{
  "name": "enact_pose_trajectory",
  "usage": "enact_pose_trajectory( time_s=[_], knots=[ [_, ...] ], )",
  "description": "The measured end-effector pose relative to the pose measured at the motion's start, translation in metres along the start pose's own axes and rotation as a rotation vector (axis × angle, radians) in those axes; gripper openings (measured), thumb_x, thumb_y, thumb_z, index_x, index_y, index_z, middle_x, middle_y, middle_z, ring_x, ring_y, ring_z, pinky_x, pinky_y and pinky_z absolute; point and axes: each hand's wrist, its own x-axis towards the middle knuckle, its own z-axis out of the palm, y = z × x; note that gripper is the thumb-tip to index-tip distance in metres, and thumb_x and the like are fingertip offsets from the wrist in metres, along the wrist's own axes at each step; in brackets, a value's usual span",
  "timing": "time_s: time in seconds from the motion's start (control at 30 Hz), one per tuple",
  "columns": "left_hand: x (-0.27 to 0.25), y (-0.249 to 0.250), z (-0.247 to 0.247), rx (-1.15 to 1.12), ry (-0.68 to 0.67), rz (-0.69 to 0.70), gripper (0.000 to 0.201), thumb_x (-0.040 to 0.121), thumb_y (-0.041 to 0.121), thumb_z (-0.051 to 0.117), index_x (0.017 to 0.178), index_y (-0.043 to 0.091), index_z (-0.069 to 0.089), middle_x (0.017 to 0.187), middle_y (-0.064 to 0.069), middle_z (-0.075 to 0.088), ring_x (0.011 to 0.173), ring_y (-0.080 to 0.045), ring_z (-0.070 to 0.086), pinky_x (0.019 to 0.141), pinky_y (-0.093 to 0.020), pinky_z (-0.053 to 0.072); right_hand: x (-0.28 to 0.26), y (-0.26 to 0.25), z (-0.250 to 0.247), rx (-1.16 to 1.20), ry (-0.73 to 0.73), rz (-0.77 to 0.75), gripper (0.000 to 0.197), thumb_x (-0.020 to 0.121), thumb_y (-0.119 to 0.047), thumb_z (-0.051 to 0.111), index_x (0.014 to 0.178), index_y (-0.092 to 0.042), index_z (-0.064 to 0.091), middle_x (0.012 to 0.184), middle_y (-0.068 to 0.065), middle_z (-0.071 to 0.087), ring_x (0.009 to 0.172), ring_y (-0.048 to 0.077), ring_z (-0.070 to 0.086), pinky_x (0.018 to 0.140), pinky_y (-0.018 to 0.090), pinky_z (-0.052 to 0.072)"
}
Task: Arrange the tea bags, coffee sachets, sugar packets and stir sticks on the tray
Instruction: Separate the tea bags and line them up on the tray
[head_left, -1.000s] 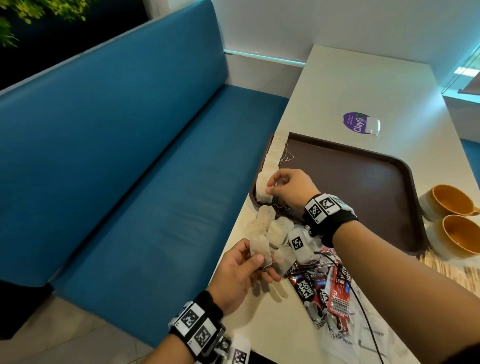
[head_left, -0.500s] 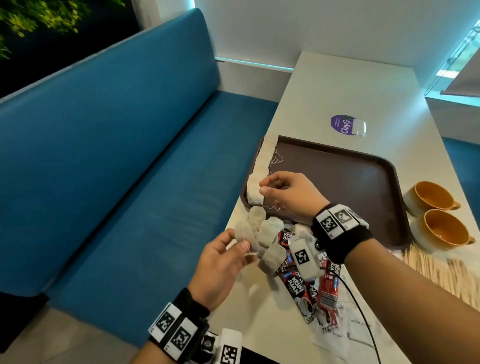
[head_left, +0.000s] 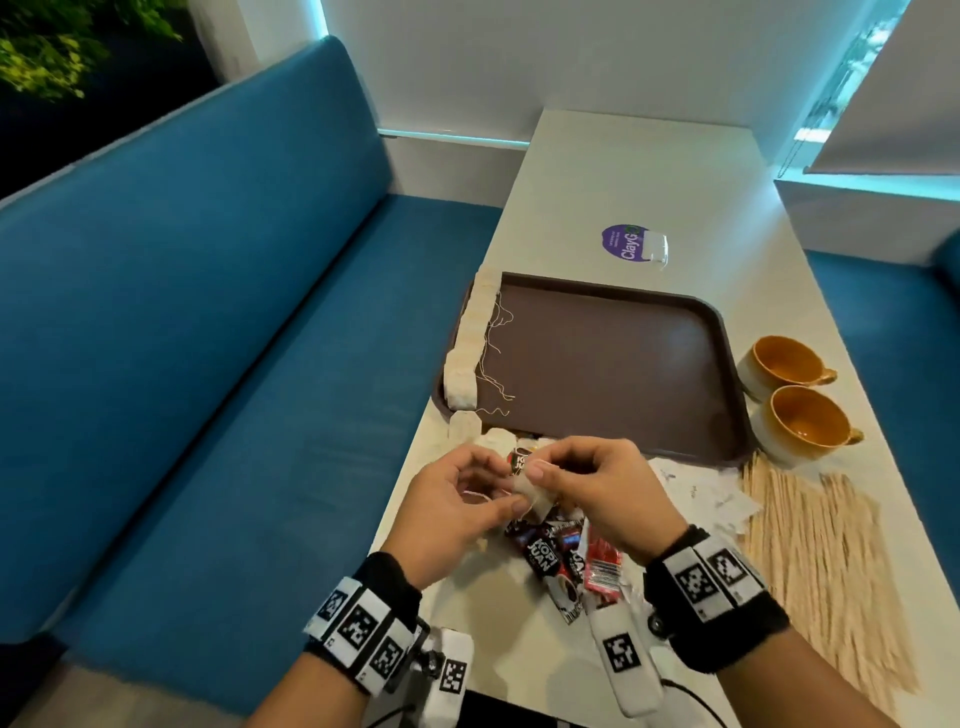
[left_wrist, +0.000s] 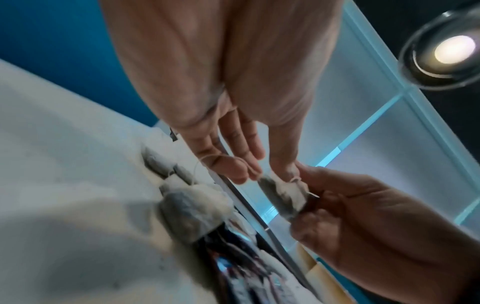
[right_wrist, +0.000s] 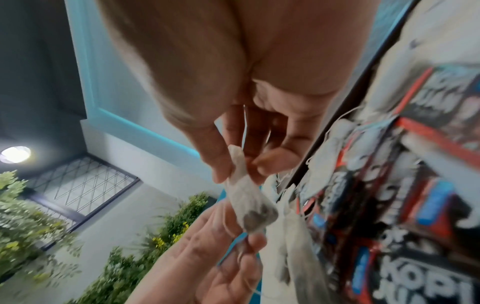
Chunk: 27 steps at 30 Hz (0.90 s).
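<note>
Blue bench seat (head_left: 208, 389) far left, beside the white counter (head_left: 649, 171). Row of tea bags (head_left: 470, 343) lines the left edge of the brown tray (head_left: 613, 364), strings trailing onto the tray floor. Two loose tea bags (head_left: 464, 423) lie on the counter just off the tray's near-left corner.

Left hand (head_left: 452, 512) is raised above the counter near the tray's front edge, thumb and fingertips pinching the string of a tea bag (left_wrist: 281, 194); remaining fingers loosely extended. Same tea bag is held between both hands: right hand (head_left: 597, 493) pinches its top end between thumb and forefinger, other fingers curled. In the right wrist view the bag hangs from those fingers, dark tea gathered at its lower end, string running to the left hand.

Under the hands, coffee sachets (head_left: 558, 556), black and red, piled on the counter. Right of them, white sugar packets (head_left: 696, 491) scattered just in front of the tray. Further right, a spread of wooden stir sticks (head_left: 821, 561) on the counter. Two orange cups (head_left: 795, 395) stand beside the tray's right edge. Purple sticker (head_left: 626, 244) behind the tray.
</note>
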Motion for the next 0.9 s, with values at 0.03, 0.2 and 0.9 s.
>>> enact_pose_trajectory(
  time_s=[0.03, 0.2, 0.9],
  knots=[
    [0.003, -0.002, -0.002, 0.092, 0.032, 0.023, 0.024, 0.079, 0.012, 0.086, 0.093, 0.022, 0.070, 0.091, 0.001, 0.072, 0.079, -0.011, 0.065, 0.073, -0.027, 0.057, -0.002, 0.003, -0.005, 0.009, 0.036, 0.003, 0.006, 0.086, -0.012, 0.079, 0.090, -0.007, 0.079, 0.079, 0.004, 0.077, 0.066, 0.008, 0.067, 0.062, 0.021, 0.053],
    [0.025, -0.008, -0.018, 0.618, -0.030, 0.055, 0.031, 0.087, 0.017, 0.073, 0.103, 0.043, 0.069, 0.102, 0.014, 0.048, 0.102, -0.003, 0.046, 0.091, -0.019, 0.041, -0.012, 0.006, -0.034, 0.080, 0.196, -0.002, 0.011, 0.084, -0.017, 0.080, 0.091, -0.009, 0.080, 0.083, 0.012, 0.077, 0.066, 0.013, 0.066, 0.057, 0.021, 0.051],
    [0.067, 0.006, -0.030, 0.745, -0.071, 0.049, 0.017, 0.082, 0.025, 0.082, 0.077, 0.033, 0.067, 0.119, 0.020, 0.061, 0.113, -0.010, 0.045, 0.099, -0.032, 0.036, 0.007, -0.003, -0.049, 0.024, 0.156, 0.037, 0.014, 0.086, -0.001, 0.076, 0.100, -0.006, 0.076, 0.087, 0.010, 0.078, 0.074, 0.023, 0.076, 0.067, 0.025, 0.060]
  ],
)
